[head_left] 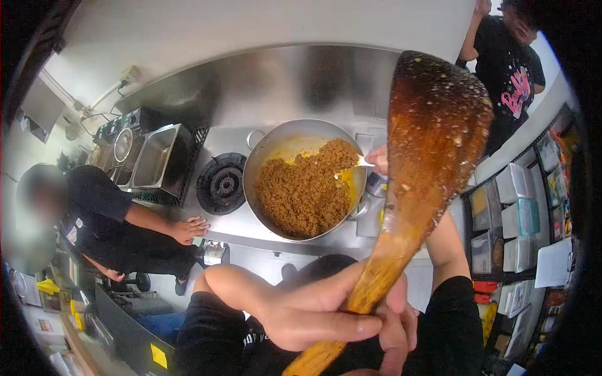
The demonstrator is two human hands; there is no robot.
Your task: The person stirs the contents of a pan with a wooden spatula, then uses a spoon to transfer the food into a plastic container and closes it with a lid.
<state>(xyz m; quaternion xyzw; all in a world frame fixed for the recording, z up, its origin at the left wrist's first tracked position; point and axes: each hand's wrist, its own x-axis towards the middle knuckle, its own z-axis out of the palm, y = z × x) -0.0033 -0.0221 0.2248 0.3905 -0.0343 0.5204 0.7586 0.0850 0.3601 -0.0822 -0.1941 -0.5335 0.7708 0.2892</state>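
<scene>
A large wooden paddle (433,125) fills the near right of the view, its broad blade raised, stained dark and specked with food. My left hand (301,313) is closed around its handle. Behind the blade, my right forearm reaches forward, and part of my right hand (378,158) shows at the pot's right rim. It grips what looks like a spoon (364,161), whose tip meets the food. Brown, crumbly minced food (301,194) covers most of the bottom of the wide metal pot (252,172). Yellowish oil shows along the pot's inner side.
Left of the pot is a black gas burner (224,183), then a fryer with a metal basin (157,156). One person stands at left, a hand (189,230) on the counter edge. Another person in a black shirt (508,75) stands far right. Shelves hold plastic containers (519,216).
</scene>
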